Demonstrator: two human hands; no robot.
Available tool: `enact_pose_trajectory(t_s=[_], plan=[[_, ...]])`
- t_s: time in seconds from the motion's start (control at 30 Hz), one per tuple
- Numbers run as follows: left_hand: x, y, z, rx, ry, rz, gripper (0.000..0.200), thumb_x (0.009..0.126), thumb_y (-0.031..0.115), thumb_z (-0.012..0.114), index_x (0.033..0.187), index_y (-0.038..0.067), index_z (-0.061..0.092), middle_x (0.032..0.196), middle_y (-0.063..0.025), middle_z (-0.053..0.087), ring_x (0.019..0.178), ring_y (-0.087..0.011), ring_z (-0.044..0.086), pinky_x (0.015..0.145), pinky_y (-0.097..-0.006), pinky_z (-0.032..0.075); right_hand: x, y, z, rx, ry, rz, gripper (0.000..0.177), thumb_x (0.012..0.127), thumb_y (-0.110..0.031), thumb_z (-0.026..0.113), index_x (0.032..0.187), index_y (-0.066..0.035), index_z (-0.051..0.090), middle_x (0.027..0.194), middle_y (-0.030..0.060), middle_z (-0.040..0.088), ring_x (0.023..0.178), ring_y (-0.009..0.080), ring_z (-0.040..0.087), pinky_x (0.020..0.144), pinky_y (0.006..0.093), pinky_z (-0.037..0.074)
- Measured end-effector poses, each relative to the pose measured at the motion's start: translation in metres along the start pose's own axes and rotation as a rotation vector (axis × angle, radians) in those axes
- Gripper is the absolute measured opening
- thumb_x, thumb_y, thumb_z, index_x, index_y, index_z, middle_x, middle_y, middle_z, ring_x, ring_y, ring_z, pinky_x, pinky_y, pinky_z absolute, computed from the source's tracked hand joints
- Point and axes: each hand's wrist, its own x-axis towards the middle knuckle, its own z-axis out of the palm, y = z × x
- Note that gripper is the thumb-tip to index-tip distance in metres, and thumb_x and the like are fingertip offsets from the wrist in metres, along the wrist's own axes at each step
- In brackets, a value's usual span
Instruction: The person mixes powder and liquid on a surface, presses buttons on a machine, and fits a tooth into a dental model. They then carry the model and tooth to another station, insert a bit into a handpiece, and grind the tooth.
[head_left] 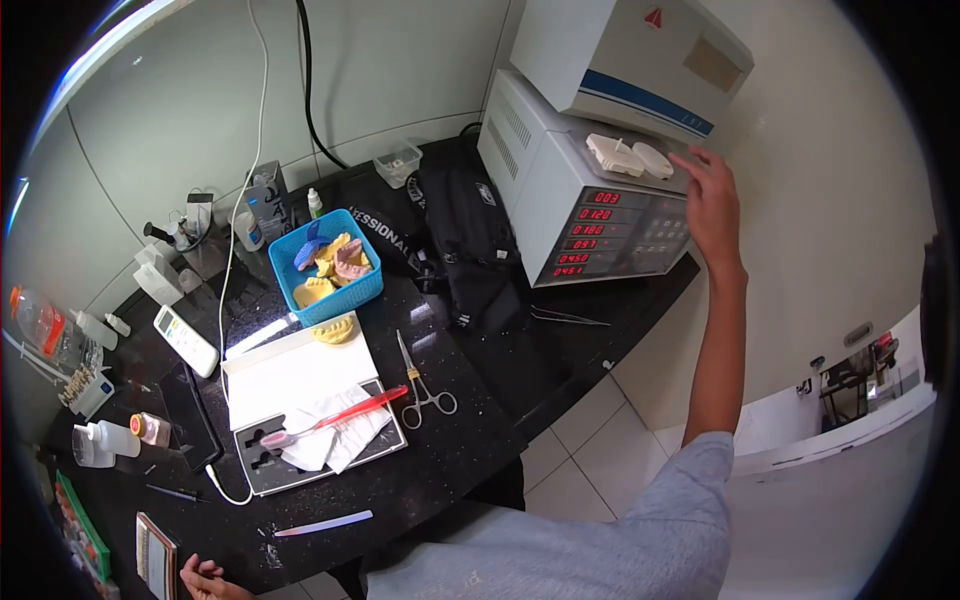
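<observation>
My right hand (711, 196) is raised at the right, beside the ledge of a furnace (560, 195) with red number displays. Its fingers are loosely spread and hold nothing that I can see. Close to the fingertips, on the ledge, lie a white round disc (654, 160) and a white square firing tray (613, 156) with a small peg standing up from it. At the bottom left, my left hand (207, 582) rests near the table edge, fingers loosely curled with nothing visible in them. A flat framed case (156, 558) lies just left of it.
A blue basket (345, 300) holds several dental casts. Scissor-handled forceps (425, 385), a red-handled brush (360, 408) on tissue in an open box (285, 380), and a pale blade-like tool (325, 523) lie on the black table. A backpack (465, 240) leans by the furnace.
</observation>
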Motion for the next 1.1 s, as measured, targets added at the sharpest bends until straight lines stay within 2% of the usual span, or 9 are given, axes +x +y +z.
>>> enact_pose_trajectory(t_s=[0.03,0.13,0.33,0.67,1.1], plan=[[0.000,0.002,0.001,0.006,0.007,0.009,0.046,0.107,0.035,0.041,0.100,0.000,0.069,0.075,-0.0032,0.059,0.063,-0.0100,0.049,0.056,-0.0231,0.041,0.002,0.005,0.003,-0.080,-0.057,-0.081,0.040,0.085,0.008,0.053,0.116,-0.010,0.071,0.129,0.0130,0.058,0.117,0.0324,0.056,0.095,0.0399,0.048],[0.001,-0.002,-0.001,0.034,-0.013,0.020,0.045,0.108,0.034,0.040,0.100,0.000,0.069,0.076,-0.0035,0.060,0.063,-0.0102,0.050,0.057,-0.0236,0.042,0.005,0.011,0.006,-0.141,-0.137,-0.100,0.042,0.083,0.008,0.053,0.115,-0.011,0.072,0.131,0.0131,0.057,0.124,0.0322,0.051,0.103,0.0425,0.043],[-0.001,0.006,0.001,0.033,-0.032,0.023,0.044,0.107,0.033,0.042,0.100,-0.001,0.069,0.076,-0.0035,0.060,0.063,-0.0102,0.050,0.057,-0.0241,0.042,0.006,0.018,0.007,-0.152,-0.213,-0.126,0.040,0.083,0.008,0.055,0.112,-0.011,0.074,0.132,0.0124,0.057,0.124,0.0310,0.051,0.102,0.0458,0.044],[-0.001,0.004,0.000,0.045,-0.046,0.048,0.042,0.108,0.030,0.041,0.101,-0.001,0.069,0.077,-0.0038,0.060,0.064,-0.0101,0.051,0.057,-0.0236,0.042,0.007,0.014,0.007,-0.139,-0.228,-0.115,0.037,0.083,0.006,0.056,0.111,-0.010,0.074,0.131,0.0127,0.058,0.124,0.0316,0.051,0.102,0.0457,0.044],[-0.001,0.007,0.000,0.065,-0.045,0.016,0.042,0.107,0.030,0.042,0.101,-0.001,0.069,0.075,-0.0033,0.060,0.063,-0.0100,0.050,0.057,-0.0238,0.042,0.012,0.018,0.012,-0.115,-0.266,-0.132,0.043,0.081,0.009,0.053,0.117,-0.008,0.070,0.132,0.0141,0.056,0.125,0.0328,0.050,0.104,0.0444,0.042]])
